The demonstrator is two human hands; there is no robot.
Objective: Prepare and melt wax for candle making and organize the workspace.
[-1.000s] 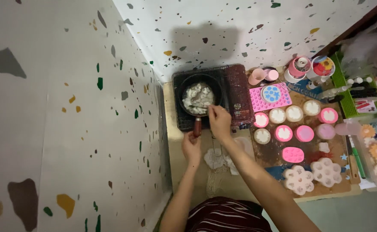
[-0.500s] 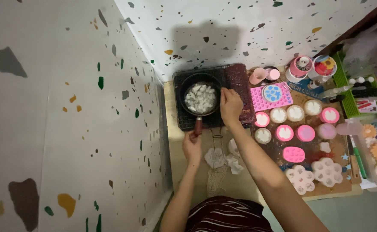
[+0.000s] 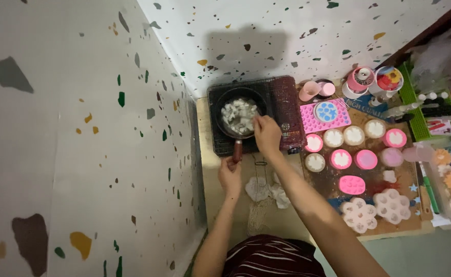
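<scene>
A small black pan (image 3: 224, 102) with white chunks (image 3: 238, 115) in it sits on a dark portable stove (image 3: 282, 100) against the speckled wall. My left hand (image 3: 230, 174) holds the end of the pan's reddish-brown handle (image 3: 237, 150). My right hand (image 3: 267, 134) hovers over the pan's right rim with its fingertips pinched at the white chunks; I cannot tell whether it grips a small tool or a piece.
Right of the stove lie several round pink and white moulds (image 3: 341, 158), a pink silicone tray (image 3: 324, 116), flower-shaped moulds (image 3: 377, 208) and cups (image 3: 360, 79). A green rack with bottles (image 3: 430, 107) stands at the far right. Crumpled clear wrappers (image 3: 266, 190) lie near me.
My right hand has moved from the pan handle area up to the pan's right rim, over the white chunks. My left hand stays on the handle.
</scene>
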